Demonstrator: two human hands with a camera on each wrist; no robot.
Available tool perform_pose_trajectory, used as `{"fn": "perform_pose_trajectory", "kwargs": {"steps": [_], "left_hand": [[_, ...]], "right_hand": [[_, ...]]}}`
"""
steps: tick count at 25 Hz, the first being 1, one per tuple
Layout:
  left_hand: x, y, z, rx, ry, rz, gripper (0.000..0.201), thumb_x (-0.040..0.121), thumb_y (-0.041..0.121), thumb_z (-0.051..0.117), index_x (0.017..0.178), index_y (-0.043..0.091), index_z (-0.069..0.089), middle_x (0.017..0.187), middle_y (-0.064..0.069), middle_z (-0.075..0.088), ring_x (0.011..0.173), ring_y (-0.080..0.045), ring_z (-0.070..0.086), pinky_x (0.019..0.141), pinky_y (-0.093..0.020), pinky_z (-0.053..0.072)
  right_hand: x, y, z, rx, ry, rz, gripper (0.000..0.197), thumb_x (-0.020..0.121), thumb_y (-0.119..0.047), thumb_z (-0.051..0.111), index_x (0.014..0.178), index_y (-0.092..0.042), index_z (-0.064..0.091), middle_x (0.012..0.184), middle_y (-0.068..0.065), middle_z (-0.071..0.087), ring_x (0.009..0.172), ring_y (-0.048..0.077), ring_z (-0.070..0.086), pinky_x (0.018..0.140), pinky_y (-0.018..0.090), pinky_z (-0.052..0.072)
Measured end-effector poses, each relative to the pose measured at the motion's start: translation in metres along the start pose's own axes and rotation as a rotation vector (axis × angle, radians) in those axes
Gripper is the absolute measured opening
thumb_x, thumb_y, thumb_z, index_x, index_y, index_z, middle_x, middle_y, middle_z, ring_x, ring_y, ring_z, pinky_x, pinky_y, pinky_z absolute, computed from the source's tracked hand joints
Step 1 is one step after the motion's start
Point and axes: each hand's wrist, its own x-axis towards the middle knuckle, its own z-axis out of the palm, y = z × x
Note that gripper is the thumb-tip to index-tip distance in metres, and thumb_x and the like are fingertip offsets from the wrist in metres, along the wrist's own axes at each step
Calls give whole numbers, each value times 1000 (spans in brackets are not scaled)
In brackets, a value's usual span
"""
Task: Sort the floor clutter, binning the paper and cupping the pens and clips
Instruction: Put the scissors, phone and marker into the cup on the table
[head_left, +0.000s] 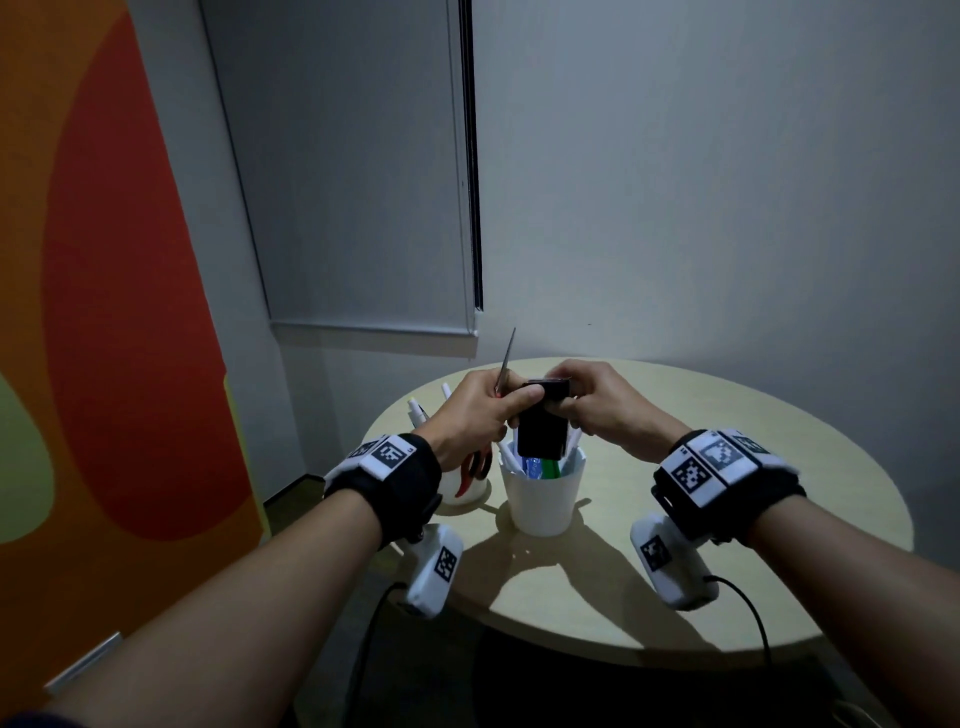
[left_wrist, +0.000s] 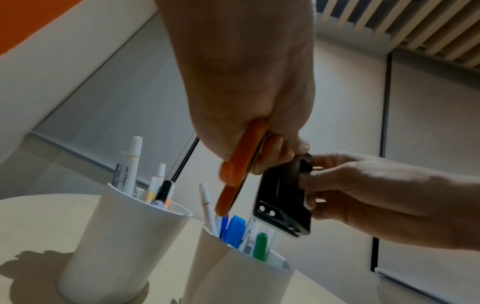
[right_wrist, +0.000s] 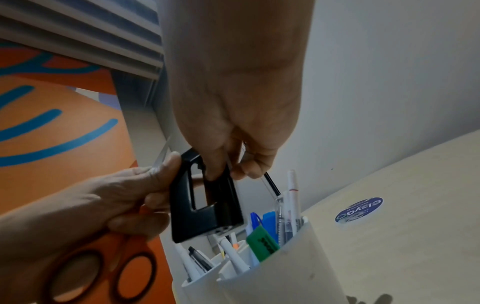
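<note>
A person stands over a round surface (head_left: 779, 467) with both hands raised above two white cups. At left, the far cup (left_wrist: 124, 236) holds markers and pens standing upright, tips and caps well clear of its rim. The left hand (head_left: 478, 410) is closed around a pair of orange-handled scissors (left_wrist: 239, 164), blades pointing up and away and the finger loops hanging below the palm, apparently so the sharp end stays clear of the work; its thumb also presses the side of a black stapler-like tool (head_left: 540, 426). That tool hangs nose-down directly above the near cup (head_left: 545, 493), which is crowded with pens plus a blue and a green cap. The steep angle looks chosen so the tool can slide in among the upright pens. The right hand (head_left: 597, 405) grips the tool's upper end, fingers curled through its open handle, and from the right-wrist view seems also to pinch a thin clear pen (right_wrist: 270, 185) against it; that contact is not sure. Farther right, a round blue sticker (right_wrist: 359, 209) lies flat on the surface. No paper or bin is in view, so the cupping half of the sort appears to be the step under way.
</note>
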Motion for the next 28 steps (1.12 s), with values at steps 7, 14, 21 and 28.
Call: {"fn": "perform_pose_trajectory", "kwargs": {"steps": [7, 14, 21, 28], "left_hand": [[17, -3, 26, -277, 276, -64, 22, 92, 17, 40, 104, 9, 55, 104, -12, 54, 87, -17, 54, 65, -26, 44], [19, -29, 13, -404, 406, 41, 16, 97, -2, 49, 100, 5, 63, 110, -10, 71, 101, -17, 68, 85, -27, 51], [23, -56, 23, -265, 397, 14, 9, 90, -3, 61, 99, -3, 63, 101, -17, 72, 98, -21, 72, 91, -37, 56], [26, -70, 32, 183, 354, -84, 13, 81, 18, 78, 85, 12, 67, 82, -5, 71, 78, -22, 69, 69, -33, 58]], "right_hand": [[14, 6, 9, -64, 245, 18, 12, 82, 4, 60, 91, -4, 57, 86, 21, 67, 53, 29, 61, 47, 35, 53], [10, 24, -1, -116, 309, 136, 37, 70, 2, 44, 104, -12, 49, 101, 21, 63, 50, 34, 67, 39, 29, 50], [8, 36, 12, -206, 254, 172, 28, 67, -2, 48, 90, -17, 53, 91, 20, 63, 67, 36, 68, 46, 38, 58], [2, 42, 9, -331, 135, 129, 22, 70, -6, 61, 87, -17, 54, 94, 11, 62, 88, 32, 61, 65, 39, 56]]}}
